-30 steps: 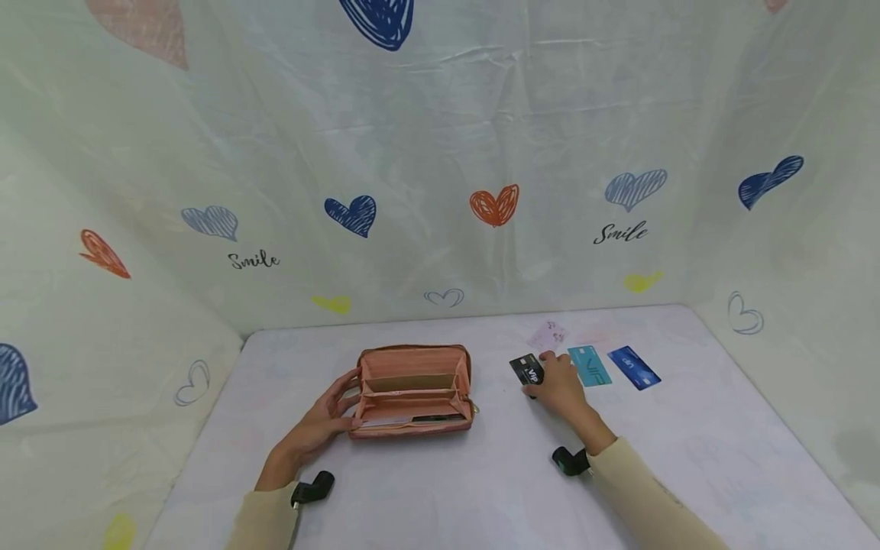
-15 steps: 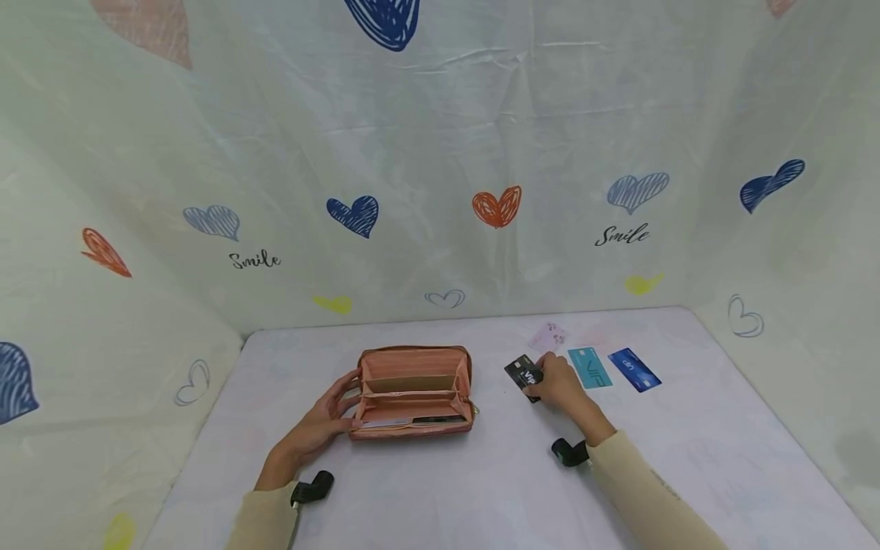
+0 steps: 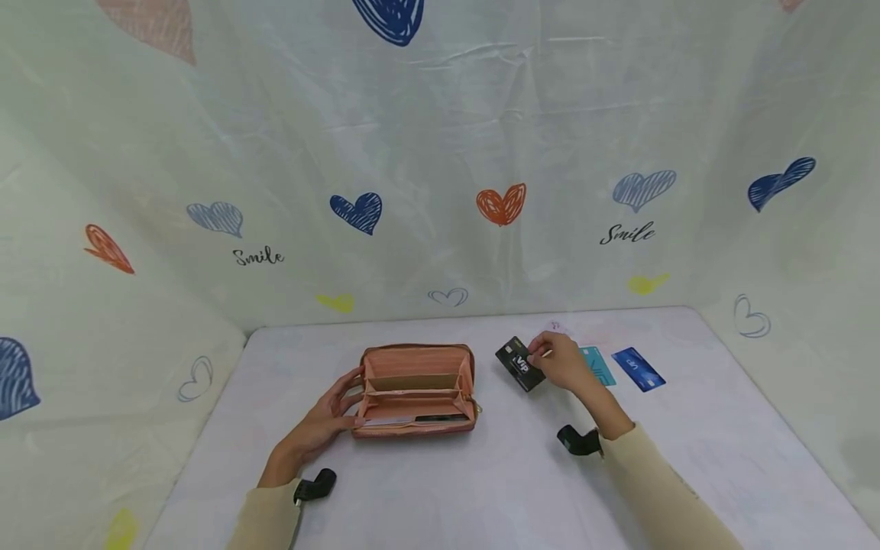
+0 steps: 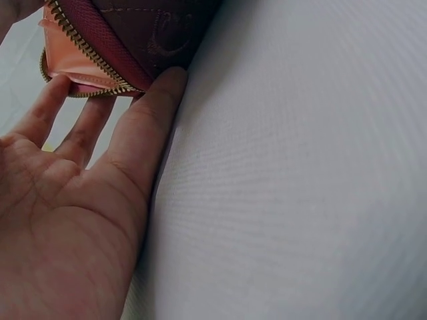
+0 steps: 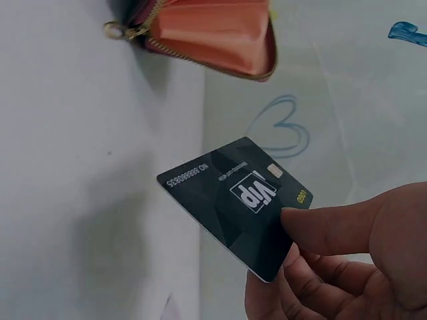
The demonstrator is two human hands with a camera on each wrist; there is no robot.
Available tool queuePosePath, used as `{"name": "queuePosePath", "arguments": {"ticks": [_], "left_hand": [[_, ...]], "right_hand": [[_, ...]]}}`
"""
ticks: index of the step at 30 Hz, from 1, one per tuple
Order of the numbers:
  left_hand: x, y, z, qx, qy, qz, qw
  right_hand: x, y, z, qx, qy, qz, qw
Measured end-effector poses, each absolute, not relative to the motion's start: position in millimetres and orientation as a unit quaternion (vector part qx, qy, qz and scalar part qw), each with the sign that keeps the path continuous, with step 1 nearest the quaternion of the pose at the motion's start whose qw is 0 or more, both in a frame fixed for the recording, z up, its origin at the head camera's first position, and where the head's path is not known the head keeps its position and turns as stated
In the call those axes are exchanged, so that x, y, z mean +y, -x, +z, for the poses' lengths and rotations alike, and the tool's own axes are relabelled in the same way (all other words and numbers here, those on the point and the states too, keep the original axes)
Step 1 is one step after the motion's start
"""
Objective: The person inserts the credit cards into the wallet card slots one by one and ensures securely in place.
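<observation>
Black card (image 3: 517,368), pinched by right hand (image 3: 565,363); wallet (image 3: 418,363), left edge gripped by left hand (image 3: 318,429); blue card (image 3: 639,370), toward far-right corner of table (image 3: 440,496).

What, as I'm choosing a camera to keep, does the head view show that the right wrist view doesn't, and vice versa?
Of the two, only the head view shows the left hand, the teal card and the blue card. Only the right wrist view shows the printed number on the black card legibly. Both show the right hand holding that card, and the open wallet.
</observation>
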State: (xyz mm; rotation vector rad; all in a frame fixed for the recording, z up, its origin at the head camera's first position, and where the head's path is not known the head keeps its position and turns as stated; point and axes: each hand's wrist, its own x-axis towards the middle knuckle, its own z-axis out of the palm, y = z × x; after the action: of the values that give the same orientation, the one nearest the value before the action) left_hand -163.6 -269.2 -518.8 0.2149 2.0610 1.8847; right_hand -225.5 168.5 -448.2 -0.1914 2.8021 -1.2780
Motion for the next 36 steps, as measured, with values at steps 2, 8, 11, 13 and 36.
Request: {"name": "queuePosePath", "arguments": {"ticks": [2, 8, 11, 13, 36], "left_hand": [[-269, 164, -518, 0.726, -0.078, 0.662, 0.167], [-270, 165, -520, 0.729, -0.076, 0.660, 0.165], [-270, 167, -521, 0.729, -0.075, 0.660, 0.164], [-270, 167, -522, 0.728, -0.073, 0.662, 0.162], [-266, 165, -520, 0.730, -0.051, 0.663, 0.157]], "right_hand": [[164, 227, -440, 0.900, 0.081, -0.427, 0.015], [144, 234, -424, 0.871, 0.121, -0.476, 0.011], [130, 236, -420, 0.857, 0.137, -0.496, 0.010], [120, 237, -419, 0.849, 0.149, -0.507, 0.011], [20, 254, -416, 0.846, 0.281, -0.453, -0.015]]}}
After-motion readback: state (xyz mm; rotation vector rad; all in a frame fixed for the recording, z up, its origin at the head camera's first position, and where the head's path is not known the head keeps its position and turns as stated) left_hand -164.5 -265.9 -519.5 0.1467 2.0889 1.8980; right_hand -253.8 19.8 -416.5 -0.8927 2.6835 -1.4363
